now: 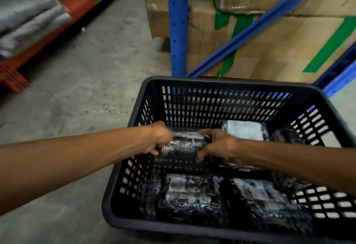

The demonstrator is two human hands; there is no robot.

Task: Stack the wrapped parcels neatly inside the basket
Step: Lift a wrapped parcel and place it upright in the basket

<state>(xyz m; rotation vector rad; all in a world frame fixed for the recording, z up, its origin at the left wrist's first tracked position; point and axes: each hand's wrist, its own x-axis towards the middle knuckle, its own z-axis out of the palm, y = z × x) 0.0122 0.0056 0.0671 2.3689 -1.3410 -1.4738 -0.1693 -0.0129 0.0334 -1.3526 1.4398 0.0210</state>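
A black slotted plastic basket [212, 83] stands on the floor below me. Both hands reach into its far left part and grip one dark, plastic-wrapped parcel [184, 144]: my left hand [160, 138] on its left end, my right hand [218, 144] on its right end. The parcel is held just above the basket floor. Other wrapped parcels with white labels lie inside: one at the far right [244, 130], one at the near left [189, 197], one at the near right [269, 199]. A darker bundle [287, 134] leans at the right wall.
Behind the basket rises a blue steel rack [178, 24] with a diagonal brace, filled with cardboard boxes [289, 37] taped in green. At the left an orange rack [57, 24] holds grey folded bundles [28, 22]. Bare concrete floor [86, 89] lies to the basket's left.
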